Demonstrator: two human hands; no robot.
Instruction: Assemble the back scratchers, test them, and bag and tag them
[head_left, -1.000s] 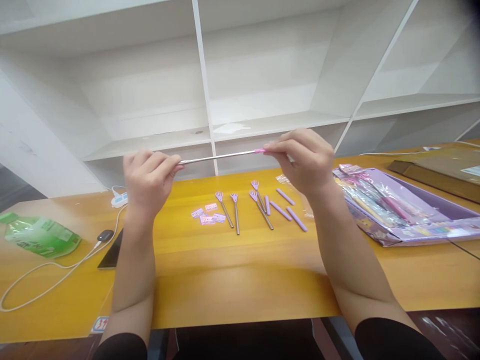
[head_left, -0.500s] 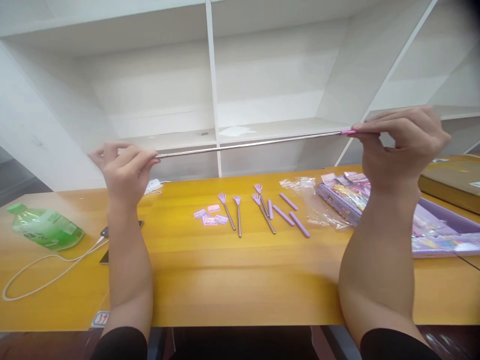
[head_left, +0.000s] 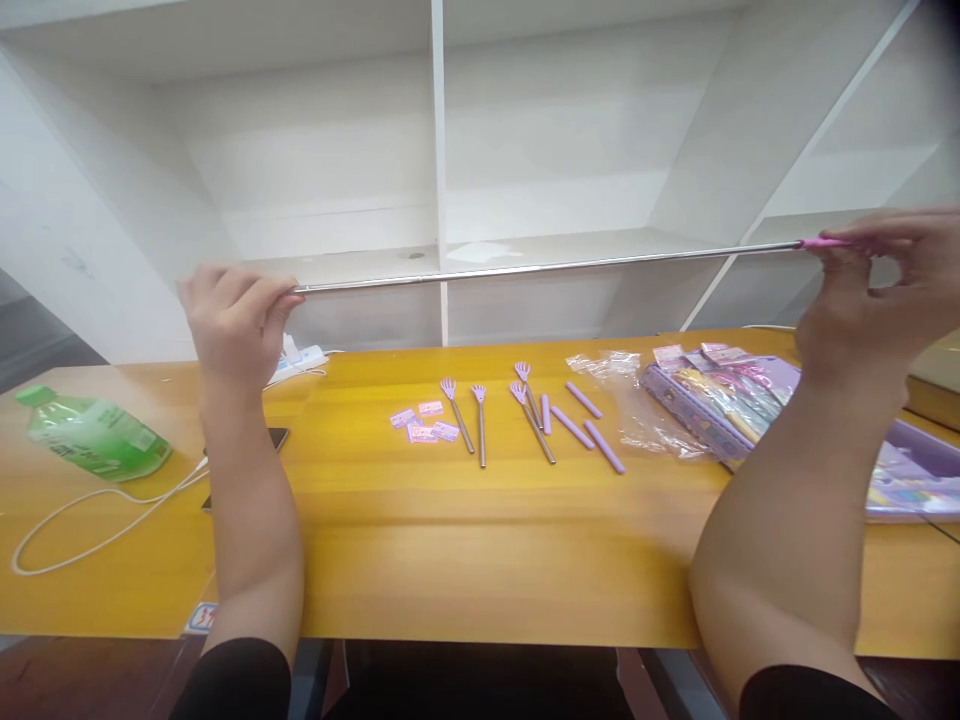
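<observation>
Stretched between my hands above the table is a telescopic back scratcher (head_left: pixel 495 270), its thin metal rod drawn out long and nearly level. My left hand (head_left: pixel 236 318) pinches the rod's left end. The pink end at the right is in the closed fingers of my right hand (head_left: pixel 889 290), which partly hide it. Below, several smaller back scratchers with purple claw heads and metal rods, such as this back scratcher (head_left: pixel 481 425), lie on the table. Several purple tubes (head_left: pixel 604 447) lie to their right. Small printed labels (head_left: pixel 422 433) lie to their left.
On the wooden table (head_left: pixel 487 570), a green bottle (head_left: pixel 97 440) lies at the left near a white cable (head_left: pixel 75 573) and a power strip (head_left: pixel 300 362). Clear plastic wrap (head_left: pixel 645 410) and a purple box (head_left: pixel 686 410) of packets are at the right. White shelves (head_left: pixel 555 140) stand behind.
My right hand has moved right with the pink end, and my left hand slightly left. The rod between them is now longer. The things on the table lie as before.
</observation>
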